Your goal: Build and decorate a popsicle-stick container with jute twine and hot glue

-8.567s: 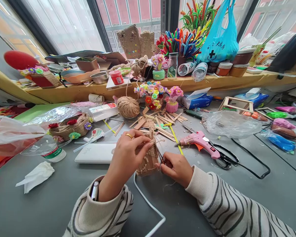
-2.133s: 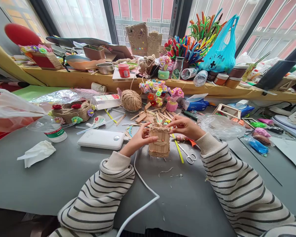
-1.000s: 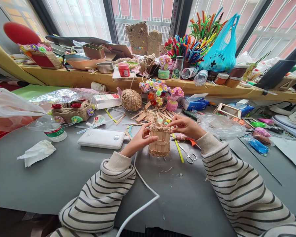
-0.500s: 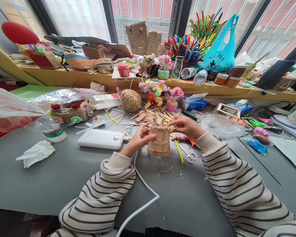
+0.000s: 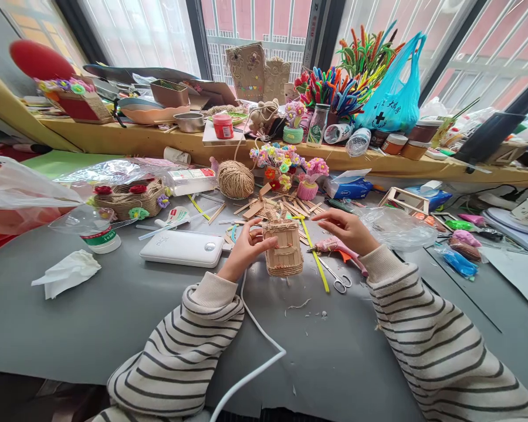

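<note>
A small holder made of wooden craft sticks and wound twine stands on the grey table, tilted a little. My left hand grips its left side, fingers closed against the wall. My right hand hovers just right of the holder, apart from it, with its fingers spread and nothing in them. Below that hand lie a pink glue gun, small scissors and a yellow strip.
A white power bank with its cable lies left of the holder. Loose craft sticks, a twine ball, a woven basket, a tissue and plastic bags crowd the table. The sill behind holds pipe cleaners and jars.
My right hand has let go of the holder's top rim and drawn off to the right, baring the glue gun. The holder now leans slightly in my left hand.
</note>
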Tool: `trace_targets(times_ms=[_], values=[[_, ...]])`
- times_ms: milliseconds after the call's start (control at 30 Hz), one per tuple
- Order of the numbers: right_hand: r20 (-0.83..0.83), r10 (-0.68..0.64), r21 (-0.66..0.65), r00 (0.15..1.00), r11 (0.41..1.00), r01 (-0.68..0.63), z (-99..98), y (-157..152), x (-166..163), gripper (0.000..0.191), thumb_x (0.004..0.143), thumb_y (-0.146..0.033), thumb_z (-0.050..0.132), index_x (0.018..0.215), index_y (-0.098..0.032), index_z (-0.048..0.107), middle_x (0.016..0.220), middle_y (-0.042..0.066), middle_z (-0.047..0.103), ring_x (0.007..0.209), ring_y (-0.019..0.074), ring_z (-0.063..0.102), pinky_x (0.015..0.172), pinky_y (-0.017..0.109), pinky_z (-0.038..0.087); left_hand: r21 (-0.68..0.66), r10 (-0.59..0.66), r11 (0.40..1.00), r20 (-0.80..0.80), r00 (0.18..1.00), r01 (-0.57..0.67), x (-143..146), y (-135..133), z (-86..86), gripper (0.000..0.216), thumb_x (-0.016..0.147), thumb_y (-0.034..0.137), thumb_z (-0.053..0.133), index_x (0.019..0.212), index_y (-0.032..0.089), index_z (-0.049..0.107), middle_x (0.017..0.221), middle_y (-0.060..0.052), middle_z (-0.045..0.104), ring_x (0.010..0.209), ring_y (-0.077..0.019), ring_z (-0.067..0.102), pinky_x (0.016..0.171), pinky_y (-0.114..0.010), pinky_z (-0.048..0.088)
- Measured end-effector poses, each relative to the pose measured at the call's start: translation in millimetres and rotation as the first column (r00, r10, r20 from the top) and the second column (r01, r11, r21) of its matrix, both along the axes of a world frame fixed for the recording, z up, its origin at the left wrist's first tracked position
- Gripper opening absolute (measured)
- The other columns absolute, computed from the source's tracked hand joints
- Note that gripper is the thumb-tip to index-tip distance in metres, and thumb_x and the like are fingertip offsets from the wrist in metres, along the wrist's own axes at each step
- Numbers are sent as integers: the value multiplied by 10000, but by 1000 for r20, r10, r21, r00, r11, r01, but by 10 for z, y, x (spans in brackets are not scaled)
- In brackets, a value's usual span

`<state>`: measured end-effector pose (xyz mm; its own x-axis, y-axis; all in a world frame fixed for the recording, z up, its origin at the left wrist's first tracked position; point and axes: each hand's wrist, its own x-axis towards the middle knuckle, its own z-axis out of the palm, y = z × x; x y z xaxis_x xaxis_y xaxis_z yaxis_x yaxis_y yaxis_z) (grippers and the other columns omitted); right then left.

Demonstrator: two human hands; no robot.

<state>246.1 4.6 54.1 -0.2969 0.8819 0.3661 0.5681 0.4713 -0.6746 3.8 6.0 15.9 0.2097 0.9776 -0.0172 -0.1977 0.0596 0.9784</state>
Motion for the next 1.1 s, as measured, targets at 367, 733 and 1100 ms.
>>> trace_targets(times_ms=[367, 733, 1100], values=[[317, -490, 169, 812, 872, 460, -280, -518, 631, 582, 741, -690, 386, 710, -176, 658, 696, 58, 599, 615, 168, 531, 592, 306, 398, 5, 336, 939, 200, 921, -344, -5, 8, 0, 692, 524, 367, 770, 1079, 209, 389, 952, -26, 591, 826, -143, 612, 810, -300, 450], [577, -483, 125, 658, 849, 513, -586, -551, 606, 707, 699, -769, 283, 710, -166, 652, 722, 106, 621, 654, 230, 574, 572, 333, 414, 29, 492, 852, 299, 818, -523, -32, 4, -11, 675, 529, 398, 771, 1054, 240, 378, 943, -3, 552, 806, -115, 612, 820, -267, 457], [531, -551, 150, 644, 809, 568, -578, -565, 662, 612, 775, -644, 272, 688, -172, 652, 691, 103, 631, 640, 218, 574, 558, 319, 402, 30, 478, 861, 295, 827, -508, -36, -4, -16, 657, 545, 388, 766, 1050, 232, 374, 918, 0, 564, 732, -110, 623, 779, -273, 475]])
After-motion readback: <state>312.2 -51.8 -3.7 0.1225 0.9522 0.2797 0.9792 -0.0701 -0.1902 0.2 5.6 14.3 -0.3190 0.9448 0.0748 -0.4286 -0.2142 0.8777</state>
